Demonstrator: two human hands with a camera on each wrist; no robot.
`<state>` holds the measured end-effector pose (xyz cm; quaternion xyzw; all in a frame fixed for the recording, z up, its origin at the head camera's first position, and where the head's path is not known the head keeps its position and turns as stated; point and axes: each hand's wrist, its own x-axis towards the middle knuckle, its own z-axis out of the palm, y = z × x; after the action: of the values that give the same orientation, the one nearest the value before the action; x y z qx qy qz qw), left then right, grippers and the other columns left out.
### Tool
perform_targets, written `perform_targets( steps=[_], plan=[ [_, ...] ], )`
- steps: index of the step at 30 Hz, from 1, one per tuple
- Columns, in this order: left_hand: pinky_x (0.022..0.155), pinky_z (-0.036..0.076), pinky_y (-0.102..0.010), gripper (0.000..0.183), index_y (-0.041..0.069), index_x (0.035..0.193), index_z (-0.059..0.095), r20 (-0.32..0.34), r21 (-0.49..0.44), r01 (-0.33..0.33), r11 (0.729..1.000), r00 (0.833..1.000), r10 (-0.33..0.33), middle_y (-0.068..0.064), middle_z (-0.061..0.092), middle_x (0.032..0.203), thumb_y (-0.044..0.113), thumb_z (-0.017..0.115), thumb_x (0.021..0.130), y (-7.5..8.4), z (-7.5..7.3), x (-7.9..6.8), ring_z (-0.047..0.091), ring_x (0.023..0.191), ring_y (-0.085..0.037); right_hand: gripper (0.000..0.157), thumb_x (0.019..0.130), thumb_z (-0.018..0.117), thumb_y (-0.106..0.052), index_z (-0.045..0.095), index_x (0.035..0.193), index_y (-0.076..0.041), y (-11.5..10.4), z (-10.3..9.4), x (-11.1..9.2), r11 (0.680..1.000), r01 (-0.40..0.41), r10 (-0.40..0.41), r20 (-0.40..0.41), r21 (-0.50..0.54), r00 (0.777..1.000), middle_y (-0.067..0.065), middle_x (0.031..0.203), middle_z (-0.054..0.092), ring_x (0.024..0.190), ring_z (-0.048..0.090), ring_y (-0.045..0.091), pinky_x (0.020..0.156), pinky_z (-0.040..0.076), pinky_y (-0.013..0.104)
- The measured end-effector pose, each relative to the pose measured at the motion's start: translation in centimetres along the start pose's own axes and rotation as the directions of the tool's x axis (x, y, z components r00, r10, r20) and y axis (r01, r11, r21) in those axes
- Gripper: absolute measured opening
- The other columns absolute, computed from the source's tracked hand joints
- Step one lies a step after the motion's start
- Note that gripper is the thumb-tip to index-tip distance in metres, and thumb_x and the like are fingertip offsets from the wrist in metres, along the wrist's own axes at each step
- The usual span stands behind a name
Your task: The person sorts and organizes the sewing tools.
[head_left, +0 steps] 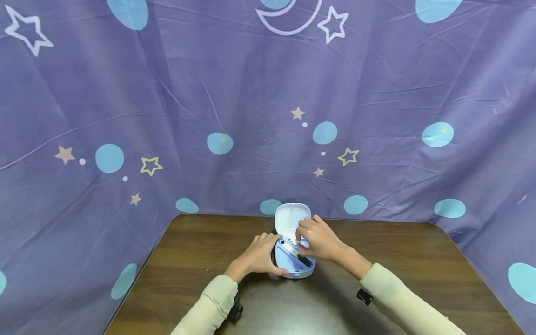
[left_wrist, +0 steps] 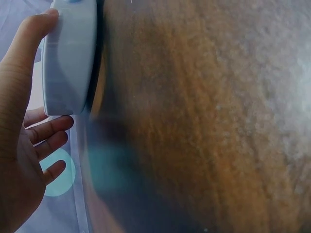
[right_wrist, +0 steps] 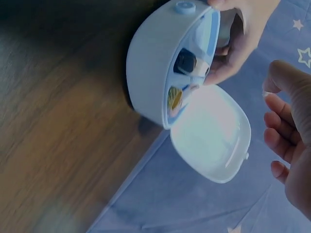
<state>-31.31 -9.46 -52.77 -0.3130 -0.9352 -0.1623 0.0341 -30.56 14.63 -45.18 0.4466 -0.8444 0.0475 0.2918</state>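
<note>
A small light-blue and white case [head_left: 298, 275] stands on the table with its hinged lid [head_left: 288, 218] raised. My left hand [head_left: 260, 255] grips it from the left, thumb at the front and fingers along the side and back. Inside lies a slim tool with a white body and a black end [head_left: 304, 260]; its kind is unclear. A yellow item [right_wrist: 174, 98] sits in another part of the case. Over the case's right side, my right hand [head_left: 319, 238] has thumb and forefinger together, pinching a tiny whitish piece [right_wrist: 265, 93], mostly hidden by the fingertips.
The dark wooden table [head_left: 201, 256] extends on both sides of the case. Behind it hangs a purple curtain [head_left: 251, 186] with stars and blue dots. Black straps or devices sit under both cream sleeves [head_left: 209, 302].
</note>
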Motion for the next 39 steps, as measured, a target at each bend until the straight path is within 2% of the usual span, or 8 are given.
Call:
perform_targets(
  steps=[9,17,21,25,29,33,39],
  plan=[
    [0.1,0.042,-0.04,0.106,0.012,0.149,0.046,0.005,0.006,-0.01,1.0,1.0,0.01,-0.001,0.061,0.129,0.073,0.078,0.069,0.2,-0.1,0.0,0.051,0.112,-0.017,0.017,0.07,0.08,-0.025,0.065,0.075,-0.02,-1.5,1.4,1.0,0.997,-0.046,0.038,0.131,0.057,0.991,-0.01,0.075,0.056,0.073,0.052,0.012,0.071,0.037,0.028],
    [0.1,0.041,-0.039,0.107,0.012,0.15,0.045,-0.002,-0.008,-0.009,1.0,1.0,0.009,0.0,0.061,0.128,0.071,0.08,0.068,0.1,-0.1,0.0,0.05,0.111,-0.016,0.015,0.072,0.082,-0.026,0.069,0.075,-0.019,-2.8,2.2,1.4,0.989,-0.11,0.084,0.233,0.101,0.969,-0.009,0.076,0.06,0.074,0.054,0.011,0.071,0.036,0.028],
    [0.1,0.041,-0.039,0.106,0.014,0.151,0.044,0.004,-0.015,-0.006,1.0,1.0,0.006,0.002,0.06,0.127,0.071,0.081,0.069,0.0,-0.2,0.0,0.05,0.109,-0.015,0.015,0.07,0.082,-0.027,0.069,0.074,-0.019,-3.2,2.8,1.5,0.986,-0.135,0.111,0.232,0.093,0.966,-0.008,0.077,0.063,0.074,0.055,0.011,0.071,0.037,0.029],
    [0.099,0.041,-0.039,0.107,0.015,0.151,0.044,0.001,-0.018,-0.011,1.0,1.0,0.011,0.002,0.06,0.127,0.072,0.08,0.068,0.0,-0.2,-0.1,0.05,0.109,-0.015,0.015,0.068,0.082,-0.026,0.07,0.073,-0.019,-3.5,3.2,1.4,0.99,-0.13,0.115,0.204,0.062,0.972,-0.008,0.076,0.064,0.073,0.055,0.012,0.07,0.038,0.03],
    [0.1,0.041,-0.04,0.107,0.014,0.151,0.044,-0.004,-0.018,-0.013,1.0,1.0,0.013,0.002,0.061,0.128,0.072,0.08,0.068,0.0,-0.1,-0.1,0.05,0.111,-0.015,0.016,0.069,0.083,-0.028,0.07,0.074,-0.019,-3.9,3.6,1.3,0.99,-0.136,0.122,0.214,0.049,0.969,-0.008,0.077,0.065,0.074,0.054,0.012,0.072,0.039,0.031],
    [0.1,0.042,-0.041,0.106,0.013,0.149,0.045,-0.009,-0.016,-0.012,1.0,1.0,0.012,0.0,0.061,0.129,0.069,0.082,0.067,0.0,-0.2,-0.3,0.051,0.111,-0.017,0.022,0.068,0.085,-0.031,0.068,0.076,-0.02,-4.2,4.0,1.1,0.992,-0.124,0.116,0.224,0.022,0.968,-0.008,0.08,0.065,0.077,0.052,0.012,0.073,0.039,0.031],
    [0.1,0.042,-0.041,0.105,0.013,0.148,0.045,-0.015,0.005,-0.012,1.0,1.0,0.012,-0.002,0.061,0.129,0.066,0.083,0.067,-0.1,0.0,-0.2,0.051,0.112,-0.018,0.029,0.067,0.084,-0.034,0.061,0.076,-0.021,-4.3,4.8,0.7,0.996,-0.087,0.09,0.2,-0.021,0.976,-0.007,0.081,0.061,0.08,0.049,0.014,0.074,0.037,0.032]
  ],
)
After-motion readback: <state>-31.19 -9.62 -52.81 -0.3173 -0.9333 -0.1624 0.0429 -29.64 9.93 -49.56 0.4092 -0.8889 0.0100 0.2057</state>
